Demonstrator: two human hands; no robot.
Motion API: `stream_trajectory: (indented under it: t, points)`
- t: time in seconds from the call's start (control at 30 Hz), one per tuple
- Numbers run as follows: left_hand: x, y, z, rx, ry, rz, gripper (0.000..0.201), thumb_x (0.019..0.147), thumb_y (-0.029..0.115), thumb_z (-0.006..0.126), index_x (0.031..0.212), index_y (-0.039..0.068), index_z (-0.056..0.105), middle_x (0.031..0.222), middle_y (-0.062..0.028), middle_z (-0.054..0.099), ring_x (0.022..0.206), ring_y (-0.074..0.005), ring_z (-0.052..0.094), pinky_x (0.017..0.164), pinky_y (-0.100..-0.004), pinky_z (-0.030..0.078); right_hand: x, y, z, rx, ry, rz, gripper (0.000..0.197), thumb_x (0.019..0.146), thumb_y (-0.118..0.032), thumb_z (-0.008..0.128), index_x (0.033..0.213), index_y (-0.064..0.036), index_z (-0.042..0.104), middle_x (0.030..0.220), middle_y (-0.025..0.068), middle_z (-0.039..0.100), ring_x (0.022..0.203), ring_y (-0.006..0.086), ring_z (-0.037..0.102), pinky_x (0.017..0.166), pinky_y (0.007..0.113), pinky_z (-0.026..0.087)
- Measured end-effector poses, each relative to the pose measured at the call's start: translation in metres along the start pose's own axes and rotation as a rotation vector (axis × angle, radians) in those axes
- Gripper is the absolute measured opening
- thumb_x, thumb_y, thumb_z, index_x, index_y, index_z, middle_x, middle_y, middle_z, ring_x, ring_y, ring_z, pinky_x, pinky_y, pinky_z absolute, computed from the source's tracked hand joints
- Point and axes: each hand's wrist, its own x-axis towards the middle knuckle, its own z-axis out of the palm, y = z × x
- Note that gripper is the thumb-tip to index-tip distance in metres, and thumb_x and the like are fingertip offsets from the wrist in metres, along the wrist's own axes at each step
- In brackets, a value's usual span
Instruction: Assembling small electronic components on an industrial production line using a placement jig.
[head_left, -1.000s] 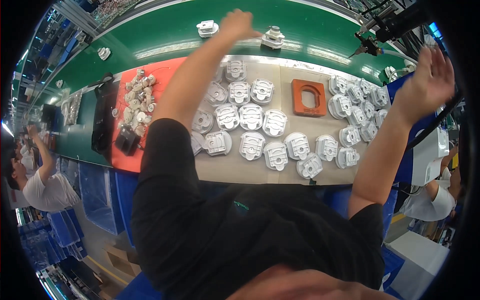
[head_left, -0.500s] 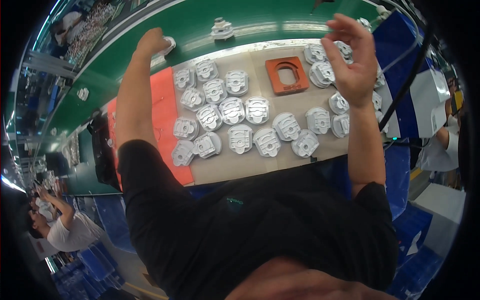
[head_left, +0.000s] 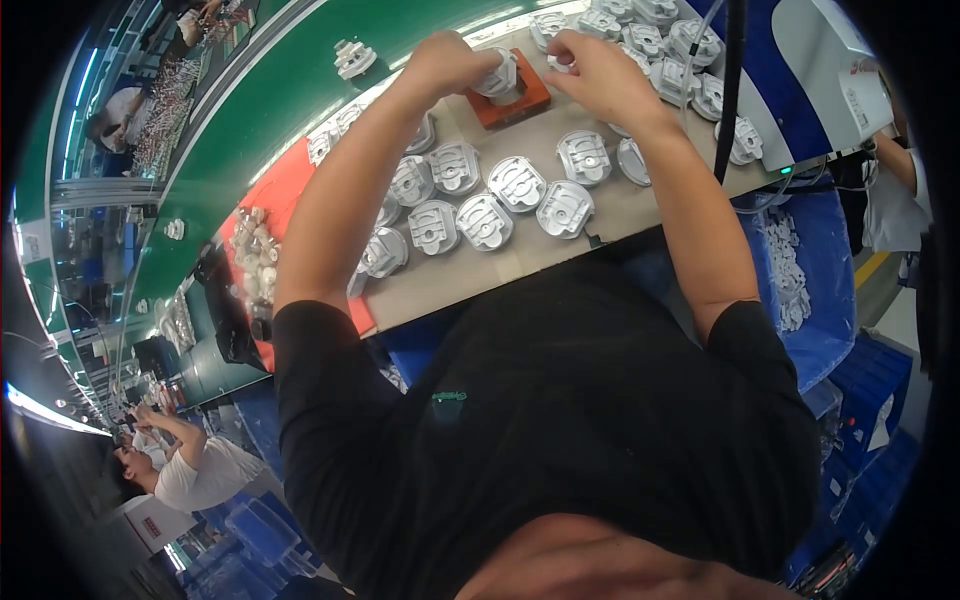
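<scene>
While the left hand [head_left: 448,65], at 12 o'clock in the view, pinches a white part [head_left: 497,72] between thumb and fingers, the right hand [head_left: 605,82] bends at 1 o'clock, its thumb and forefinger curled toward each other near another pale piece; whether it grips that piece, I cannot tell. The white part stands over the orange block [head_left: 515,112], which sits on the counter [head_left: 420,290] between the two hands; how deep the part is seated is hidden. From the block, loose round parts [head_left: 517,184] lie at 6 o'clock and spread toward 8, several touching. Further out in the view, a crowded cluster [head_left: 672,78] of like parts fills 1 o'clock, beside a black cable [head_left: 733,95] and a blue-and-white machine [head_left: 820,75] at 2. The green belt [head_left: 300,95] runs at 11, carrying a lone part [head_left: 354,60]. A red mat [head_left: 290,185] shows at 10 with a heap of cream pieces [head_left: 255,255] on it, and a blue tub [head_left: 825,320] of white pieces stands at 3. A person in a white shirt [head_left: 205,478] works at 8.
</scene>
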Motion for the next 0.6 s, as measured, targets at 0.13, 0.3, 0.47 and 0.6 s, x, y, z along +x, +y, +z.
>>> stream_trajectory:
  t: [0.13, 0.3, 0.47, 0.6]
  points:
    - [-0.004, 0.011, 0.012, 0.1, -0.022, -0.029, 0.059, 0.077, 0.043, 0.081, 0.095, -0.011, 0.069, 0.088, -0.0186, 0.071, 0.072, -0.024, 0.074, 0.061, -0.0335, 0.062, -0.006, -0.002, -0.001, -0.004, -0.054, -0.038, 0.038, 0.091, -0.027, 0.072, 0.123, -0.0071, 0.065, 0.118, 0.0143, 0.072, 0.109, 0.033, 0.069, 0.095, 0.044, 0.054]
    - [-0.001, 0.011, 0.014, 0.072, -0.01, -0.052, 0.065, 0.076, 0.047, 0.081, 0.099, -0.013, 0.068, 0.088, -0.0196, 0.071, 0.069, -0.0249, 0.074, 0.058, -0.0329, 0.062, 0.001, 0.001, -0.004, 0.021, -0.013, -0.046, 0.04, 0.091, -0.028, 0.073, 0.123, -0.0056, 0.066, 0.114, 0.0133, 0.073, 0.105, 0.0308, 0.071, 0.092, 0.042, 0.055]
    - [0.018, -0.009, 0.014, 0.081, -0.105, -0.101, 0.072, 0.078, 0.054, 0.08, 0.095, -0.015, 0.069, 0.083, -0.019, 0.07, 0.064, -0.0237, 0.072, 0.054, -0.0314, 0.061, 0.001, -0.027, -0.018, 0.26, 0.027, 0.014, 0.039, 0.081, -0.017, 0.074, 0.112, 0.005, 0.068, 0.106, 0.0235, 0.072, 0.097, 0.0339, 0.071, 0.085, 0.041, 0.056]
    - [0.001, -0.013, 0.034, 0.172, 0.164, 0.085, 0.049, 0.079, 0.045, 0.082, 0.103, 0.004, 0.075, 0.089, -0.0204, 0.075, 0.08, -0.0326, 0.072, 0.075, -0.04, 0.057, 0.001, -0.037, -0.014, 0.301, -0.065, 0.013, 0.032, 0.083, -0.016, 0.073, 0.109, 0.0023, 0.069, 0.099, 0.0217, 0.074, 0.089, 0.0348, 0.072, 0.08, 0.041, 0.057]
